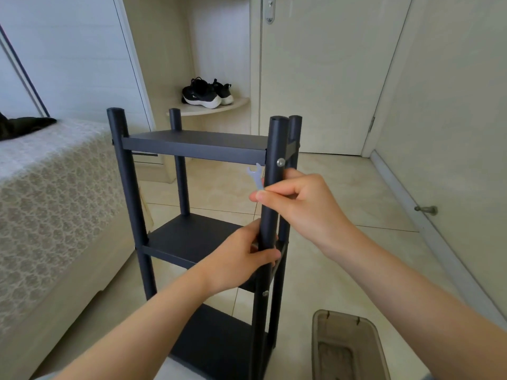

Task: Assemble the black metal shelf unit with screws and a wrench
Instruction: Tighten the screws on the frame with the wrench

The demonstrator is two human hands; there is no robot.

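The black metal shelf unit (192, 145) stands upright on the tiled floor, with three shelves between four round posts. My left hand (236, 259) grips the near right post (270, 209) at the middle shelf. My right hand (299, 204) pinches a small silver wrench (256, 176) between thumb and fingers, just left of that post. The wrench's open jaw points up, a little below and left of a silver screw head (280, 162) in the post at the top shelf. A second screw (265, 293) shows lower on the post.
A bed with a lace cover (46, 193) stands close on the left. A brown plastic bin (348, 346) sits on the floor at the lower right. Black shoes (207, 93) rest on a corner shelf behind, and a closed door (323, 78) lies beyond.
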